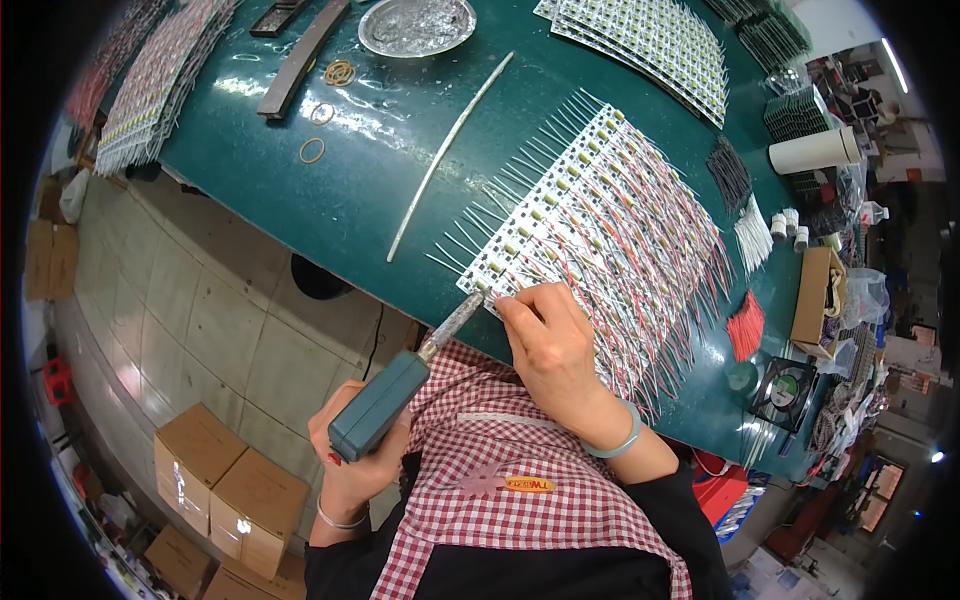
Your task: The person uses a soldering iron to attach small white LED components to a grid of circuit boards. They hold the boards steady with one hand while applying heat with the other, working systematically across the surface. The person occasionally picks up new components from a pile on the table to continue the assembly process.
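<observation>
My left hand (352,478) is wrapped round a dark green soldering gun (378,404). Its metal tip slants up and meets the near left corner of a white panel of small circuit boards (548,196). Beside that tip, my right hand (553,345) pinches at the panel's near edge; whatever sits between the fingertips is too small to make out. Many red and white wires (640,250) lie across the panel toward the right, and bare white wire ends stick out along its left side.
A thin pale rod (450,155) lies left of the panel on the green table (290,190). Beyond are a metal dish (417,25), rubber bands (339,73) and a dark bar (304,60). More panels (650,45) are stacked at the back; red wire pieces (745,327) and an open carton (818,300) stand right.
</observation>
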`<state>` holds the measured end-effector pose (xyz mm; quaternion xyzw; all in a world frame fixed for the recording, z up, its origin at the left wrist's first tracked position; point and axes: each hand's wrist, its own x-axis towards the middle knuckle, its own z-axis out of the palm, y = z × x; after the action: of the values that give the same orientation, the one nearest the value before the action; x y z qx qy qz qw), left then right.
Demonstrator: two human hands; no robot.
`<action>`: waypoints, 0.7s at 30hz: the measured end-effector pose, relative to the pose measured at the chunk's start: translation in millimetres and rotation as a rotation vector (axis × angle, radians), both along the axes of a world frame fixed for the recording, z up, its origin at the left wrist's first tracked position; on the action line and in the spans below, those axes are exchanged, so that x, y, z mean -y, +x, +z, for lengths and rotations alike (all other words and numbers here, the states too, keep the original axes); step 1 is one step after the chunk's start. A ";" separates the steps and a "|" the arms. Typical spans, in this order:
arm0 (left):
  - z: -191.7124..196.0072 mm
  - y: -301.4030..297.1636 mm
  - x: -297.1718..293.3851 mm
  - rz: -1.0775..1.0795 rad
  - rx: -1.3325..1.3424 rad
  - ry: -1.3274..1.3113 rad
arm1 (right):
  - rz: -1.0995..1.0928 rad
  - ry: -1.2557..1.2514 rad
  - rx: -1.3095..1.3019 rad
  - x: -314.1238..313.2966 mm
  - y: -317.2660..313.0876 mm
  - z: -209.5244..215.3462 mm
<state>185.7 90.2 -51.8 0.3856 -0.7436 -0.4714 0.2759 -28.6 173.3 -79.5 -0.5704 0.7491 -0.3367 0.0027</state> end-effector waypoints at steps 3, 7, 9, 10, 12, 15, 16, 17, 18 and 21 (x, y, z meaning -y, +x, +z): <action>-7.6 8.3 -0.5 -0.010 -0.022 -0.033 | 0.004 -0.008 -0.004 0.2 -0.6 -0.6; -5.5 13.8 -5.9 0.087 -0.007 0.181 | 0.003 -0.011 -0.006 -0.4 -0.6 -2.0; -2.4 13.2 -4.6 0.075 -0.002 0.188 | -0.002 -0.015 -0.010 -0.6 -0.3 -3.0; -2.4 12.1 -3.6 0.048 -0.004 0.125 | -0.005 -0.017 -0.011 -0.6 -0.2 -3.0; -3.2 8.8 -1.5 -0.008 -0.009 0.000 | -0.003 -0.022 -0.001 -0.3 -0.1 -2.7; 0.6 7.1 -1.0 -0.038 0.036 -0.008 | -0.004 -0.026 0.004 -0.7 0.1 -2.7; 0.9 6.2 -1.2 -0.036 0.034 -0.004 | -0.005 -0.026 0.004 -0.8 0.2 -2.6; 1.1 5.1 -1.5 -0.033 0.032 0.001 | -0.005 -0.027 0.004 -0.8 0.6 -2.9; 1.3 3.9 -1.7 -0.029 0.030 0.005 | -0.005 -0.028 0.003 -0.7 0.9 -3.6; 1.4 1.4 -1.8 -0.017 0.018 -0.003 | -0.008 -0.028 -0.001 -1.0 0.9 -5.3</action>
<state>187.1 92.0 -50.4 0.3828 -0.7502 -0.4691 0.2659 -27.8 174.3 -84.8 -0.5677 0.7466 -0.3468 -0.0072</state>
